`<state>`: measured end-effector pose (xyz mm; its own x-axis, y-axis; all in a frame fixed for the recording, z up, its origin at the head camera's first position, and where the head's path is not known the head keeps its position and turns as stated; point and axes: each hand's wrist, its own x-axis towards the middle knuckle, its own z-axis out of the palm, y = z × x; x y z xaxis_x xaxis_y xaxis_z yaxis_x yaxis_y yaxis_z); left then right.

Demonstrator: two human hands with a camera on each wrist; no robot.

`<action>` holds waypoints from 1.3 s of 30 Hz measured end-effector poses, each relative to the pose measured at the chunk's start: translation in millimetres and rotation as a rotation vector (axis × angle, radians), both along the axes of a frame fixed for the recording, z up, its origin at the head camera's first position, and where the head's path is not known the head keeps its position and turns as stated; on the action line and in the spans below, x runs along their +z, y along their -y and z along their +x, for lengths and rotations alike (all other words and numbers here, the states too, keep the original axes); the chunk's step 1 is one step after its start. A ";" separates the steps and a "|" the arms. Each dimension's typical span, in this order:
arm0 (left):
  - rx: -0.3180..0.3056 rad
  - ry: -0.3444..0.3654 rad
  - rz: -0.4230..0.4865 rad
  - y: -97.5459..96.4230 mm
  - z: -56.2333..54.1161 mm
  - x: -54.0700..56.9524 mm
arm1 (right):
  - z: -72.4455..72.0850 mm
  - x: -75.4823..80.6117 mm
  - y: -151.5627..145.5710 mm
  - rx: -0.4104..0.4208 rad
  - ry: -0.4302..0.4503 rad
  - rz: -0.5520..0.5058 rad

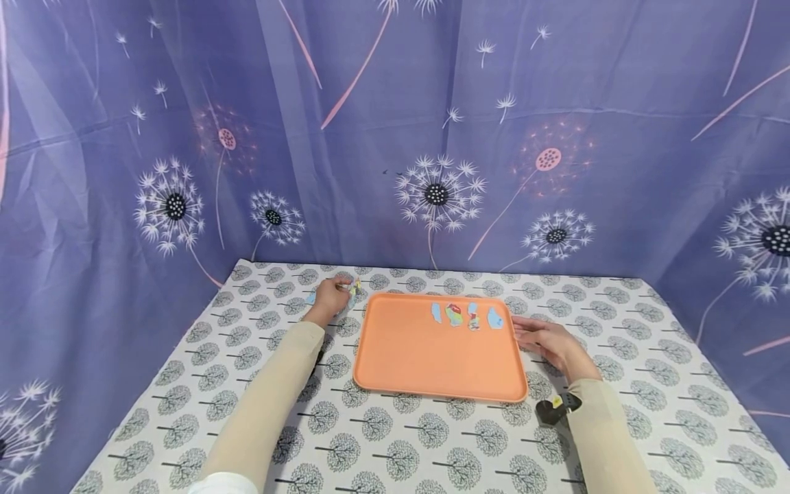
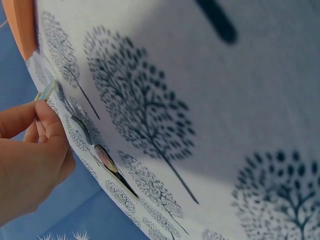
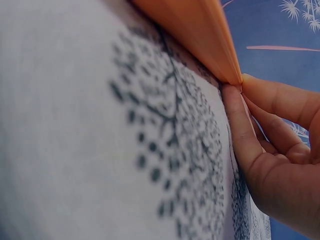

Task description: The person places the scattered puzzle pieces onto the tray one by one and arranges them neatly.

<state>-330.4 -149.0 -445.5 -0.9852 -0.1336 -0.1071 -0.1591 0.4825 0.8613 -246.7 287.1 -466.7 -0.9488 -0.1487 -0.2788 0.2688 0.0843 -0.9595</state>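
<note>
My left hand point(image 1: 331, 298) is beyond the tray's far left corner, pinching a small thin puzzle-like piece point(image 2: 47, 92) between thumb and forefinger. Its face is seen nearly edge-on in the left wrist view. Another flat, coloured piece point(image 2: 107, 162) lies on the cloth beside that hand. On the right, my right hand point(image 1: 552, 344) holds the rim of an orange tray point(image 1: 432, 360), thumb low against the edge and forefinger at its top. Along the tray's far right part lie several irregular flat pieces: light blue ones point(image 1: 496, 318) and a red and green one point(image 1: 454, 315).
A white cloth point(image 1: 401, 460) printed with grey trees covers the table. Purple curtains point(image 1: 370, 171) with dandelions hang behind it and at both sides. A light blue piece point(image 1: 311, 298) shows just left of my left hand. A black wrist strap point(image 1: 558, 409) crosses my right sleeve.
</note>
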 end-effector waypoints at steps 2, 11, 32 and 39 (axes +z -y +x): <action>0.023 0.006 0.064 -0.7 -0.6 0.7 | 0.3 -0.3 0.2 0.002 0.001 -0.001; 0.023 0.021 0.292 -1.9 -0.2 7.4 | -1.1 1.7 -0.8 0.013 0.004 -0.033; -0.116 0.054 0.485 -49.1 10.4 12.6 | 0.2 2.1 0.2 0.024 0.011 -0.020; -0.119 0.029 0.506 -64.9 9.5 8.2 | -0.3 2.3 0.2 0.016 0.020 -0.038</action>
